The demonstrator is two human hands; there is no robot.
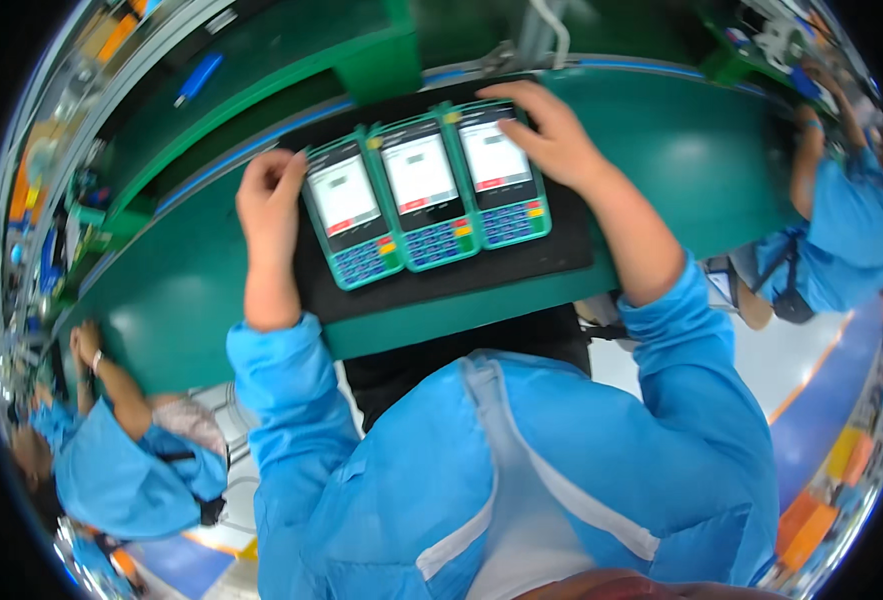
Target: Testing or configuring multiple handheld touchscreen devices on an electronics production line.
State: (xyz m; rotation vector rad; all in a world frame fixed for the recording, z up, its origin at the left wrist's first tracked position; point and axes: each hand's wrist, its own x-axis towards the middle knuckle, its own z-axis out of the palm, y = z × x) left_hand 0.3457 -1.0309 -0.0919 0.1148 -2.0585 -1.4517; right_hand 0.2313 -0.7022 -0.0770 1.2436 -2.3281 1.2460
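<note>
Three card payment terminals point(426, 185) lie side by side, each with a green casing, a lit white screen and a keypad at the near end. My left hand point(269, 200) is at the far left corner of the left terminal point(346, 215). Its fingers are curled inward, thumb and fingertips close together at that corner; whether anything is between them is hidden. At the far end of the right terminal point(506, 195), my right hand point(559, 140) has its forefinger stretched along the top edge. The thumb stands apart from it, over the screen.
Under the terminals is a black mat point(441, 285) on a green worktable point(661, 150). A green raised shelf point(291, 90) holding a blue pen-like object point(199, 78) runs along the far left. People in blue sit at left point(141, 470) and right point(831, 240).
</note>
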